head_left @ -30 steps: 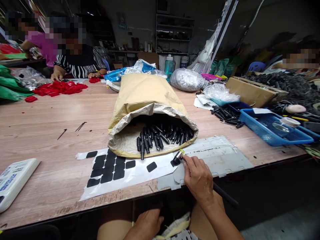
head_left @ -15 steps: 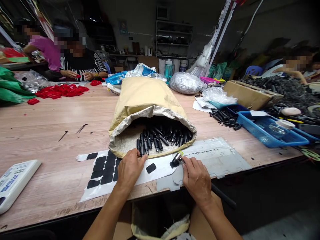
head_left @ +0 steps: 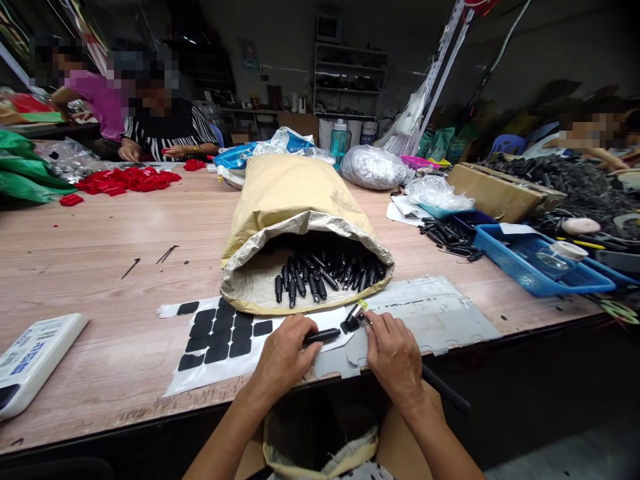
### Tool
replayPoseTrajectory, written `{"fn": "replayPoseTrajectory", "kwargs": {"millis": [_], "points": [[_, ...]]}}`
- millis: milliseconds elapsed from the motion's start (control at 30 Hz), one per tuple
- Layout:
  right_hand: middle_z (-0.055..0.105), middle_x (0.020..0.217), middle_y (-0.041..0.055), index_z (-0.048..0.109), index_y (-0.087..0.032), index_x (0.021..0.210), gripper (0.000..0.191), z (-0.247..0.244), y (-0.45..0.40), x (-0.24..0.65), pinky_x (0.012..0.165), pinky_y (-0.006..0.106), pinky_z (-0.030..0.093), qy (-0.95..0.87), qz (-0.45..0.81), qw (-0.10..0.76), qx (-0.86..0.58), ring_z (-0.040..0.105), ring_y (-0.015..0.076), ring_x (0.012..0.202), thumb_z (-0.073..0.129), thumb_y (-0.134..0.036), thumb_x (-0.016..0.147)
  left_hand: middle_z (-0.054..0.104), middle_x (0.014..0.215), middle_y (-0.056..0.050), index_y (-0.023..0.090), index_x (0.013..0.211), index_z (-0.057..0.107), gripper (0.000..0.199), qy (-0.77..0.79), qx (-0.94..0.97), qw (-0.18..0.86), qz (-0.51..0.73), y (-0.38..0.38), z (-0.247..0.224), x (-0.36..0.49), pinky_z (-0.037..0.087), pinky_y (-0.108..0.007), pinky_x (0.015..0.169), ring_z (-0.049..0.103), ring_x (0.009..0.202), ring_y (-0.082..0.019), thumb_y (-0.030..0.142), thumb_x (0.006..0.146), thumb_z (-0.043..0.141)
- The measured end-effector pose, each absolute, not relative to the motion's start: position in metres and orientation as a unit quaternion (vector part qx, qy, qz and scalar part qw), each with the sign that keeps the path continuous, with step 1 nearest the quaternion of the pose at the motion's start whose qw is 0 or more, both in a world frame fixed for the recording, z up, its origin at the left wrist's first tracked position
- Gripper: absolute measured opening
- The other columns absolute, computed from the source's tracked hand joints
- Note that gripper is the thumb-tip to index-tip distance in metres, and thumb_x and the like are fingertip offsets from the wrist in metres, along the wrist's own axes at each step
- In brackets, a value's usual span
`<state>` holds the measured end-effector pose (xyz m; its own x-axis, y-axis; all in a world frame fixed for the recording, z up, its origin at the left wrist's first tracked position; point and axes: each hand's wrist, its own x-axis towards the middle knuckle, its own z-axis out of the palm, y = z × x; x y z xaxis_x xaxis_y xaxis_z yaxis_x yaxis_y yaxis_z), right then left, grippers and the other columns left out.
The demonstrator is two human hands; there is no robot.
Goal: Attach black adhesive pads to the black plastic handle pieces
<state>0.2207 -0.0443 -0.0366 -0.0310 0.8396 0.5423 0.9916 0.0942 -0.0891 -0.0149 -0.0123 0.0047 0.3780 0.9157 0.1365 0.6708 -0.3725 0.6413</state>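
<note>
Black tube [head_left: 324, 335] is now pulled from the sack [head_left: 300, 183], gripped in left hand [head_left: 286, 350]; metal bit [head_left: 355, 312] pinched in right hand [head_left: 397, 347]. Pickup's seemingly done, careful lining-up probably needed.

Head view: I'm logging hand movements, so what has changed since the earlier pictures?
The left hand rose to the large sack, then moved right, now holding a black part. The right hand still holds the silver-and-black piece; the sack stayed put.
</note>
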Motion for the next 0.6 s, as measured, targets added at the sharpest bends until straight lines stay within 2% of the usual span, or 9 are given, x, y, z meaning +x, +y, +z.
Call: {"fn": "replayPoseTrajectory", "kwargs": {"millis": [167,367,600], "points": [[0.066,0.096,0.0061,0.064,-0.021,0.121,0.028,-0.031,-0.043,0.227,0.081,0.035,0.045,-0.705,-0.094,0.284,-0.644,0.059,0.0215,0.09,0.049,-0.018,0.097,0.063,0.088,-0.001,0.022,0.094,0.063,0.015,0.502,0.78,0.249,0.278,-0.01,-0.004,-0.008,0.042,-0.031,0.076,0.057,0.086,-0.02,0.023,0.08,0.069],[0.07,0.107,0.0075,0.062,-0.02,0.124,0.029,-0.01,-0.052,0.217,0.087,0.031,0.053,-0.687,0.028,0.416,-0.595,0.066,0.0191,0.1,0.047,-0.024,0.1,0.063,0.082,0.001,0.023,0.088,0.067,0.01,0.511,0.755,0.298,0.284,-0.004,-0.008,-0.009,0.04,-0.03,0.075,0.057,0.085,-0.019,0.025,0.079,0.072],[0.072,0.111,0.0079,0.064,-0.021,0.124,0.029,0.01,-0.061,0.189,0.09,0.032,0.056,-0.73,0.112,0.405,-0.539,0.068,0.0193,0.102,0.048,-0.021,0.099,0.062,0.079,0.002,0.022,0.083,0.068,0.011,0.524,0.738,0.313,0.288,-0.002,-0.009,-0.007,0.04,-0.03,0.076,0.056,0.083,-0.018,0.019,0.073,0.073]]}}
